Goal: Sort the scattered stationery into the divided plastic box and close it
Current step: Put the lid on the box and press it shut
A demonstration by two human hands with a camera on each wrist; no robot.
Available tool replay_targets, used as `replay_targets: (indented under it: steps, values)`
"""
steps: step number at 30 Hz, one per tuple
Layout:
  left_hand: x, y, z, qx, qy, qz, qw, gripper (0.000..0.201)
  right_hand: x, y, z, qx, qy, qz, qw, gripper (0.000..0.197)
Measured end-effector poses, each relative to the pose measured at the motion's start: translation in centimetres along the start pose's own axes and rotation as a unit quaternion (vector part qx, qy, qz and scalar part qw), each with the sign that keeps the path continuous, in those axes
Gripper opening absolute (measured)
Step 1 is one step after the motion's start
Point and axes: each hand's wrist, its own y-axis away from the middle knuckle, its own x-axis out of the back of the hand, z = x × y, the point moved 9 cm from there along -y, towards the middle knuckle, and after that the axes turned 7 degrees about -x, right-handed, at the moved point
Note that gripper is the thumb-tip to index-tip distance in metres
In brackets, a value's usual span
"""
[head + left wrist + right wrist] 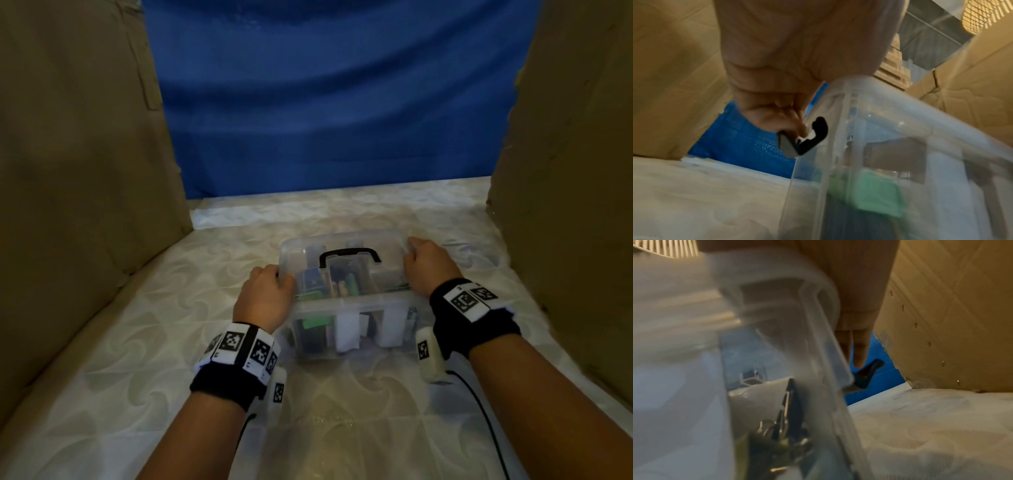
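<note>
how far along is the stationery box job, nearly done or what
Nearly done, it seems. Sorting: stationery fills the clear plastic box, none visibly loose on the table. In hand: the lid is on, left hand and right hand at its ends, left fingers on the black side latch. Left: snapping the latches shut.

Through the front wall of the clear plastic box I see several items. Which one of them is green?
The flat green block at the left end of the clear plastic box, nearest the left hand. The pieces to its right are white.
</note>
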Motion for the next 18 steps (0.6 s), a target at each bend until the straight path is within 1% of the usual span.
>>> replay_targets:
  steps: [2,4,6,8,9,10,12,13,14,16,18]
  values:
    - [0.3,0.2,-0.1,0.008,-0.011,0.011,1.000,0.035,-0.1,0.0,0.1,-0.003,0.002,-0.004,1.000,0.040]
    - [0.1,0.4,-0.3,0.026,0.001,-0.001,1.000,0.042,0.0,0.0,0.2,-0.007,0.004,-0.003,1.000,0.042]
    - [-0.6,0.2,-0.9,0.048,0.039,-0.025,0.998,0.058,-0.1,0.0,0.3,-0.010,0.006,-0.004,1.000,0.042]
    - [-1.2,0.3,-1.5,0.079,0.119,-0.050,0.988,0.080,-0.2,0.0,0.5,-0.017,0.003,-0.006,1.000,0.042]
    - [-1.3,0.4,-1.5,0.085,0.137,-0.053,0.986,0.088,-0.3,0.0,0.6,-0.021,0.000,-0.006,1.000,0.043]
    - [-1.1,0.4,-1.3,0.075,0.111,-0.049,0.990,0.090,-0.3,0.0,0.7,-0.029,-0.004,-0.007,1.000,0.045]
    - [0.1,0.3,-0.1,0.031,-0.038,-0.006,0.999,0.083,-0.5,0.0,1.1,-0.051,-0.011,-0.013,0.999,0.046]
    - [0.9,0.5,1.1,0.000,-0.109,0.019,0.994,0.080,-0.5,-0.1,1.3,-0.062,-0.012,-0.016,0.998,0.046]
    - [1.3,0.7,2.1,-0.023,-0.150,0.029,0.988,0.078,-0.7,-0.2,1.5,-0.074,-0.012,-0.018,0.997,0.046]
    - [1.1,0.5,2.6,-0.031,-0.167,0.022,0.985,0.078,-0.8,-0.4,1.8,-0.090,-0.019,-0.020,0.996,0.044]
    - [0.5,0.0,1.8,-0.008,-0.111,-0.010,0.994,0.085,-1.0,-0.6,1.8,-0.093,-0.029,-0.028,0.995,0.044]
